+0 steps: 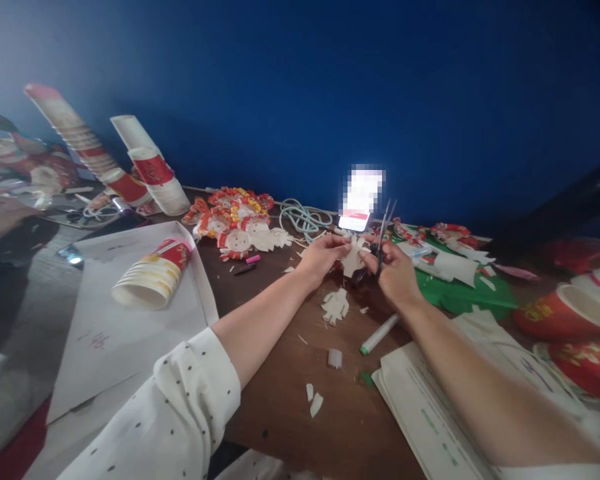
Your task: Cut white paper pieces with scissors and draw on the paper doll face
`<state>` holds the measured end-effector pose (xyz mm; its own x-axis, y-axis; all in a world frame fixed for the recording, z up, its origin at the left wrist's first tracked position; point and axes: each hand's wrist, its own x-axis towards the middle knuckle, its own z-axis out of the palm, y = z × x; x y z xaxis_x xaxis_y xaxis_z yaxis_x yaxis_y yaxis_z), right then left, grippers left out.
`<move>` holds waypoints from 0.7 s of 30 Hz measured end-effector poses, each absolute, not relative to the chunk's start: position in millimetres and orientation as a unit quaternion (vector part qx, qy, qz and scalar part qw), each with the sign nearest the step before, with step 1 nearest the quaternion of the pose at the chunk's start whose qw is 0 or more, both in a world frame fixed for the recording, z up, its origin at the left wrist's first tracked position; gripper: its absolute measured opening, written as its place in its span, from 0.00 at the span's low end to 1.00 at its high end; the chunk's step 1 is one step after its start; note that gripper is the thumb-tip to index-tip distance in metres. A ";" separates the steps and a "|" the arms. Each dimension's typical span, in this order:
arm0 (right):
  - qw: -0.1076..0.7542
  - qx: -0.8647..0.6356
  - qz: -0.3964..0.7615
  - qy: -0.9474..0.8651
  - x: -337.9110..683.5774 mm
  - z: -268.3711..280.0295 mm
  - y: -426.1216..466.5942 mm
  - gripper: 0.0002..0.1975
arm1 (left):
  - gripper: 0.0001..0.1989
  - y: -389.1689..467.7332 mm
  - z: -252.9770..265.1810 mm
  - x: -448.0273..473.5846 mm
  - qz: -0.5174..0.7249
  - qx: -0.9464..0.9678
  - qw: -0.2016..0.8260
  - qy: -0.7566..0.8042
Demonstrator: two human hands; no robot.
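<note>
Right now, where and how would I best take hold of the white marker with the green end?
Pinch the white marker across mid-barrel, likely best from the near left: it lies flat and slanted, its green end on that side, while the right hand is just beyond its far end.

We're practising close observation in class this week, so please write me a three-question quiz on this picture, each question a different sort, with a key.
1. Which tool is in the right hand?
A) knife
B) scissors
C) brush

2. True or false: the left hand holds nothing.

3. Fill in the colour: the marker on the table has a ____ end.

Key:
1. B
2. False; the left hand holds a white cutout.
3. green
</note>
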<state>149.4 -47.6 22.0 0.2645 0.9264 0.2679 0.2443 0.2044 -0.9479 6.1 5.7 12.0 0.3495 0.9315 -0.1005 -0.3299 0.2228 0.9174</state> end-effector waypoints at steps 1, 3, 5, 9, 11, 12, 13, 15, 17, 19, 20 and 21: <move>0.572 -0.556 0.299 -0.523 149.7 22.4 -47.6 0.23 | 0.09 6.1 11.0 6.1 0.451 0.433 0.699 0.348; 0.582 -0.555 0.302 -0.512 150.3 22.9 -47.4 0.23 | 0.10 6.5 9.4 6.1 0.451 0.440 0.695 0.347; 0.594 -0.555 0.301 -0.499 150.6 23.1 -47.0 0.23 | 0.09 6.4 8.8 6.1 0.448 0.452 0.688 0.349; 0.609 -0.551 0.298 -0.486 150.9 22.6 -45.6 0.22 | 0.08 5.4 8.7 6.3 0.437 0.484 0.672 0.352; 0.616 -0.546 0.297 -0.484 151.1 22.2 -44.9 0.22 | 0.08 5.1 8.3 6.5 0.430 0.498 0.668 0.347; 0.617 -0.545 0.295 -0.484 151.4 22.1 -44.5 0.22 | 0.08 5.0 8.1 6.7 0.427 0.503 0.667 0.347; 0.619 -0.546 0.293 -0.483 151.9 22.1 -44.1 0.22 | 0.09 4.9 8.1 6.8 0.425 0.505 0.666 0.348; 0.620 -0.548 0.287 -0.482 153.2 22.2 -43.3 0.22 | 0.09 4.1 9.4 7.0 0.421 0.503 0.666 0.355; 0.622 -0.554 0.277 -0.479 154.9 22.1 -42.1 0.21 | 0.09 2.4 12.7 7.3 0.416 0.490 0.678 0.358; 0.628 -0.561 0.258 -0.474 156.4 21.9 -41.0 0.21 | 0.08 0.1 17.3 7.5 0.406 0.474 0.697 0.355; 0.633 -0.563 0.247 -0.470 157.0 21.8 -40.5 0.21 | 0.08 -0.9 19.6 7.6 0.402 0.468 0.702 0.355; 0.637 -0.566 0.237 -0.466 157.4 21.7 -40.2 0.21 | 0.08 -1.8 21.4 7.7 0.400 0.464 0.705 0.357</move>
<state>157.4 -40.2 21.7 0.4535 0.8297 0.3254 0.2256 0.2464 -0.9426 7.7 -1.8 21.4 0.4247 0.8957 -0.1316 -0.2327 0.2484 0.9403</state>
